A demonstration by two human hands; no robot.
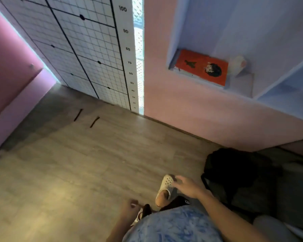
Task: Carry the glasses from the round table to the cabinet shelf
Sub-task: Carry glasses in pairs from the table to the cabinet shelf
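No glasses and no round table are in view. The cabinet shelf (241,84) is a pale blue recess in the pink wall at the upper right. An orange book (201,67) lies in it, and beside the book sits a pale blurred object (238,64) that I cannot identify. My right hand (187,186) hangs low at the bottom centre, fingers apart and holding nothing. My left hand (129,207) is lower and further left, its fingers curled in with nothing visible in them.
A black bag (238,173) lies on the wooden floor (77,172) below the shelf, to my right. My feet in white perforated shoes (166,182) stand beside it. A white grid panel with a height scale (94,49) covers the far wall.
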